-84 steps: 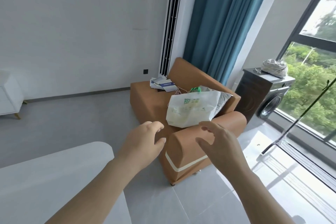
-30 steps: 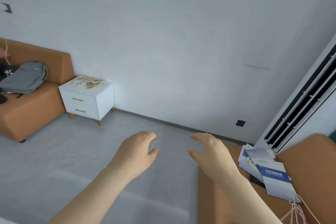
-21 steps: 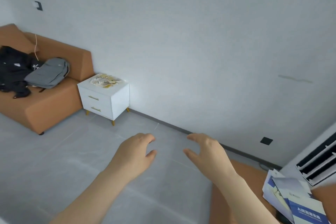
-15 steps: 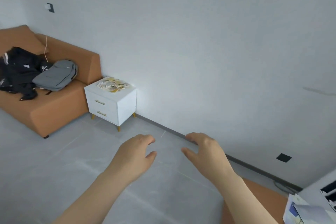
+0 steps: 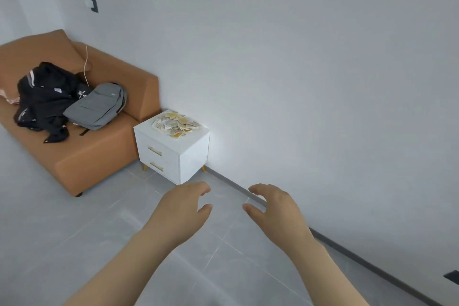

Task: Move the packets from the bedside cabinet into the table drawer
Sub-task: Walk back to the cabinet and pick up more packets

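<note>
A white two-drawer bedside cabinet (image 5: pixel 192 154) on short gold legs stands against the wall, left of centre. A loose heap of several white and yellow packets (image 5: pixel 175 123) lies on its top. My left hand (image 5: pixel 182 208) and my right hand (image 5: pixel 274 208) hover side by side over the floor, well short of the cabinet. Both hold nothing, their fingers loosely curled. The table drawer is out of view.
An orange sofa (image 5: pixel 99 151) adjoins the cabinet's left side, carrying a grey backpack (image 5: pixel 95 107) and black clothing (image 5: pixel 44 102). Grey tiled floor (image 5: pixel 74 243) lies between me and the cabinet. A dark skirting strip (image 5: pixel 347 248) runs along the white wall on the right.
My view has swung left, away from the other sofa and the air conditioner. The cabinet with the packets has come toward the middle and looks nearer. Both hands stay empty.
</note>
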Demonstrator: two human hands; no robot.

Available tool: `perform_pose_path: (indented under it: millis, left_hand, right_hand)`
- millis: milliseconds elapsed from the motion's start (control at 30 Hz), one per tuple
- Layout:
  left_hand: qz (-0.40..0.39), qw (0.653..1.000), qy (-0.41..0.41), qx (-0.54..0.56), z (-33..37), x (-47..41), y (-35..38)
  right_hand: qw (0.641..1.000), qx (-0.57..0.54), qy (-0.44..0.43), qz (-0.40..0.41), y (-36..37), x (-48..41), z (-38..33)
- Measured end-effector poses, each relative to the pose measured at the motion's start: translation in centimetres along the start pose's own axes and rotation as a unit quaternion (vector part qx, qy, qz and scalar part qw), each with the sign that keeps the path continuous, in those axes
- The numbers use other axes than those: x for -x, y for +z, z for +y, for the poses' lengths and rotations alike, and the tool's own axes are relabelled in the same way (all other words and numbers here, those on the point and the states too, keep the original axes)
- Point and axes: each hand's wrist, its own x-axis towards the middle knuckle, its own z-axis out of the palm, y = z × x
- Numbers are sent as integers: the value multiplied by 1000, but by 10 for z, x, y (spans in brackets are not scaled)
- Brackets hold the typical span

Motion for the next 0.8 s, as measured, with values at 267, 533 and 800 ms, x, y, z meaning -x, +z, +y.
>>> perform_pose_path:
  millis: [267,533,800]
  left_hand:
    - [22,998,-61,-9,-28,-128,-3]
    - [22,993,-118,-3,-72,-225,-7]
    - [13,989,-143,16,-172,-329,-28]
  right_hand:
    - [999,-27,-41,-23,3,-153,11]
    - [995,-19,-77,-67,21,-279,5]
    - [994,-13,-72,-85,73,-409,-37]
